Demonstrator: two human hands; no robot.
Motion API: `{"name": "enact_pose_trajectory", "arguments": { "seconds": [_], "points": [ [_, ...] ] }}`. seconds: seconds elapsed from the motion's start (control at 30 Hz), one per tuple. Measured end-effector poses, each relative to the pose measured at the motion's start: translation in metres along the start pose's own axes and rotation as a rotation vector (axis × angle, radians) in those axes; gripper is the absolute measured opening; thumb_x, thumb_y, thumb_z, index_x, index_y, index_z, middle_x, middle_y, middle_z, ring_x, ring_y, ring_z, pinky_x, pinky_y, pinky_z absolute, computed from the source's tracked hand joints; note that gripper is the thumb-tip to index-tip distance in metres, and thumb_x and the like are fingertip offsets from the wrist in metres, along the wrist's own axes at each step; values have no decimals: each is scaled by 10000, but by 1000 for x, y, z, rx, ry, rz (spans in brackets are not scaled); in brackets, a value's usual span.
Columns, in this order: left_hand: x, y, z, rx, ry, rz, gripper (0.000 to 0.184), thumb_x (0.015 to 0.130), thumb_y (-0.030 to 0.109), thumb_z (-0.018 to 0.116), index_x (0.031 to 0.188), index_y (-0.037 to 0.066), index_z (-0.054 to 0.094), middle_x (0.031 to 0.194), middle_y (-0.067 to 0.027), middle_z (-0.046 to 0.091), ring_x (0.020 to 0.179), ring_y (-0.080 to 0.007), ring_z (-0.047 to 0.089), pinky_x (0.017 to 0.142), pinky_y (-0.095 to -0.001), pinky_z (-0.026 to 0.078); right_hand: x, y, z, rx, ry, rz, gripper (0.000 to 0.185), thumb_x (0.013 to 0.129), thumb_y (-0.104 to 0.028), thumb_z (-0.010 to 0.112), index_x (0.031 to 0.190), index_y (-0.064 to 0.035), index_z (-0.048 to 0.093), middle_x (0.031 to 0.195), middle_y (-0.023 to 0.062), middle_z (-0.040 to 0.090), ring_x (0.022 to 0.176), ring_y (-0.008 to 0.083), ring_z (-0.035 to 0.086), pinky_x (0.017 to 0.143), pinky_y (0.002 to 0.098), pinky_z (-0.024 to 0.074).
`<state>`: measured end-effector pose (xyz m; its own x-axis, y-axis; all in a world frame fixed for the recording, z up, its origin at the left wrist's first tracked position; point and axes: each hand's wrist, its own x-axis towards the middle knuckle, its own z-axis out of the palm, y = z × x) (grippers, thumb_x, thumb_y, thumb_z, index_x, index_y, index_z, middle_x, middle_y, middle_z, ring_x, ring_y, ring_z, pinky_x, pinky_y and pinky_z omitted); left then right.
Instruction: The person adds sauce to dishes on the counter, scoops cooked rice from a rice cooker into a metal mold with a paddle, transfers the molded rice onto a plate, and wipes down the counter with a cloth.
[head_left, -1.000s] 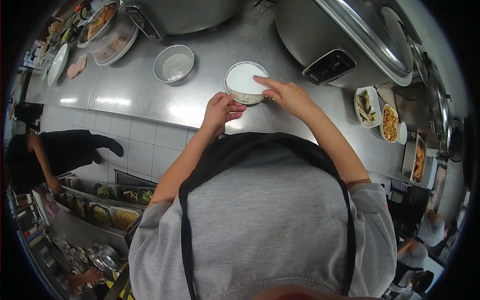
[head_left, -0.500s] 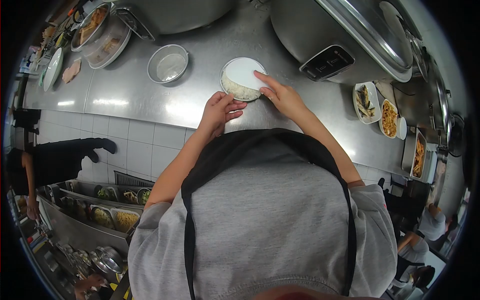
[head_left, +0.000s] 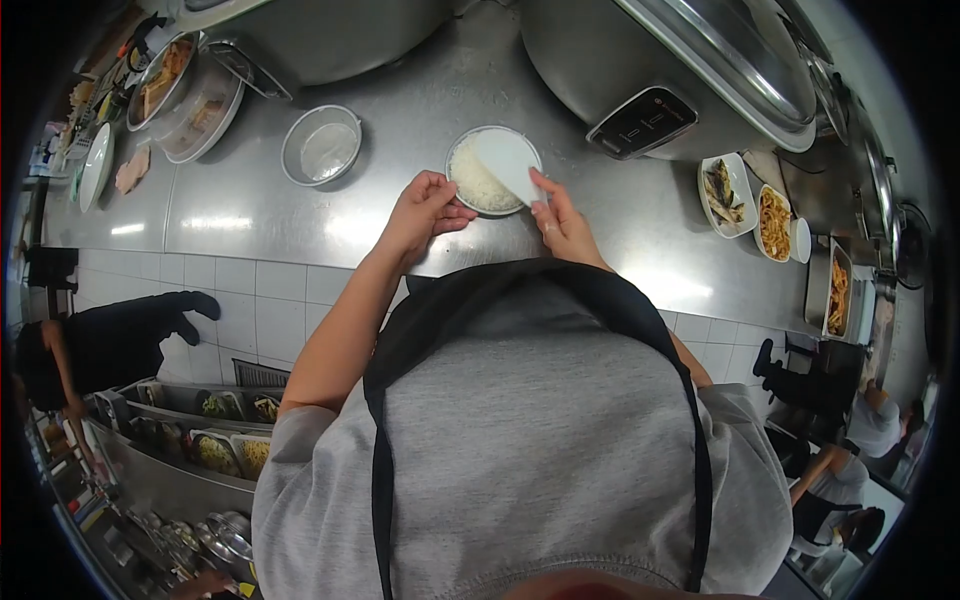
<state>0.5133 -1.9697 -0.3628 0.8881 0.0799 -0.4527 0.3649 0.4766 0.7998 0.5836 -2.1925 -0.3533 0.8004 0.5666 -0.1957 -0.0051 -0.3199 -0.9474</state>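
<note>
A round metal bowl of white rice point(head_left: 478, 182) rests on the steel counter point(head_left: 400, 130) in front of me. My left hand point(head_left: 430, 212) grips the bowl's left rim between thumb and fingers. In my right hand point(head_left: 562, 218) is a flat white scraper point(head_left: 512, 162), pinched at its right edge. It covers the right part of the rice, with its curved edge over the middle. A metal bowl point(head_left: 322, 147), which looks to hold a little clear liquid, stands to the left.
Two large cookers stand behind, one with a control panel point(head_left: 643, 122). Food dishes point(head_left: 727, 195) and a metal tray point(head_left: 839, 290) are at right. Stacked bowls point(head_left: 200, 115) and a white plate point(head_left: 96, 168) are at left. People stand at the far left and lower right.
The white scraper has turned and shifted right over the bowl, so more rice shows. My right hand has moved down and around the bowl's right side; my left hand now holds its left rim.
</note>
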Motion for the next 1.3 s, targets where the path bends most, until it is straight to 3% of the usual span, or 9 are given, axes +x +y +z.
{"name": "enact_pose_trajectory", "arguments": {
  "seconds": [0.07,0.17,0.47,0.87,0.97,1.03,1.07,1.13,1.3],
  "points": [
    [4,-3,-2,-13,2,5,181,909,215,503,987,59,452,917,-103,567,813,-210,633,681,-291,544,2,0,0,-387,77,-315,413,920,-272,466,1309,-185,355,959,181,617,846,327,616,733,359,460],
    [2,-1,0,-23,15,2,156,904,197,510,957,61,454,876,-103,579,777,-208,641,656,-284,548,3,-25,-15,-408,-77,-53,402,912,-288,477,1291,-190,383,1116,217,562,1020,387,546,825,386,438],
    [3,3,-1,-65,23,-19,151,892,178,522,941,54,451,806,-109,586,723,-221,650,614,-272,548,12,-28,-16,-317,-19,-120,399,920,-295,459,1295,-185,381,1192,195,525,1084,383,508,897,372,406],
    [6,1,3,-37,82,25,128,897,160,501,918,42,456,817,-122,584,712,-241,653,609,-286,555,26,-55,-26,-667,-195,-32,420,897,-357,472,1286,-211,407,1037,171,605,963,383,563,800,402,443],
    [7,-11,23,-150,170,78,132,904,151,489,932,32,439,862,-134,577,758,-245,649,631,-286,554,34,-32,-29,-724,-101,-273,403,915,-341,450,1289,-199,402,838,142,633,742,302,620,645,350,470],
    [-2,-15,38,-313,146,65,152,909,152,486,954,24,417,913,-138,565,857,-249,632,684,-290,547,35,-19,-28,-27,-51,-74,385,939,-318,413,1300,-184,390,641,51,522,509,138,497,485,256,402],
    [-4,-21,37,-289,60,41,168,909,171,496,960,28,424,903,-120,567,888,-245,625,690,-292,541,30,-21,-27,-27,-53,-79,385,939,-318,413,1300,-184,390,641,51,522,509,138,497,485,256,402],
    [-19,-7,40,-153,-52,-137,182,913,192,494,982,36,429,886,-101,563,862,-230,628,673,-293,538,13,-23,-26,563,-21,297,370,946,-267,416,1303,-172,385,599,-29,383,465,45,319,422,190,290],
    [-7,-6,14,-52,160,37,191,912,215,498,976,45,440,838,-88,557,762,-177,628,624,-291,528,10,-16,-6,335,-51,140,388,930,-238,457,1306,-176,382,644,2,458,521,71,407,493,209,354]
  ]
}}
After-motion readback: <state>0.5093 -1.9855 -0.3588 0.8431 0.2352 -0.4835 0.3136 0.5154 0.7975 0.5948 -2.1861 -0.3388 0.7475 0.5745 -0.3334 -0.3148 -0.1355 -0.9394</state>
